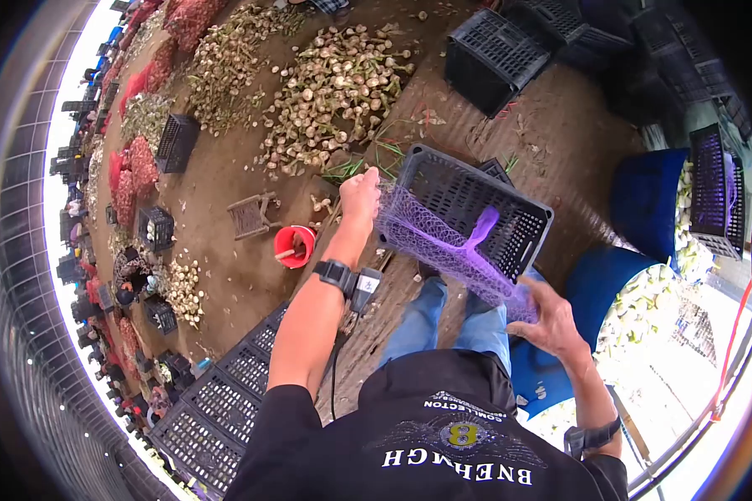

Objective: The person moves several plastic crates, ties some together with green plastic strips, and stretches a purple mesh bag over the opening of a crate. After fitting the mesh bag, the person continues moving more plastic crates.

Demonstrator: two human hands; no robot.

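A purple mesh bag (451,242) is stretched between my two hands, over the near side of a black plastic crate (468,179). My left hand (360,199) is closed on the bag's left end, beside the crate's left corner. At the bag's right end, my right hand (546,319) grips the bunched mesh between thumb and fingers, just below the crate's near right corner. A knotted purple tuft stands up from the middle of the bag. The crate's slotted floor shows behind the mesh, and nothing is visible inside it.
Garlic bulbs (334,92) lie heaped beyond the crate. A red bucket (295,246) and small wooden stool (251,217) stand left. Blue barrels (589,292) with pale trimmings are at the right. Black crates (217,409) line the lower left; others (493,58) are stacked at the top. People work far left.
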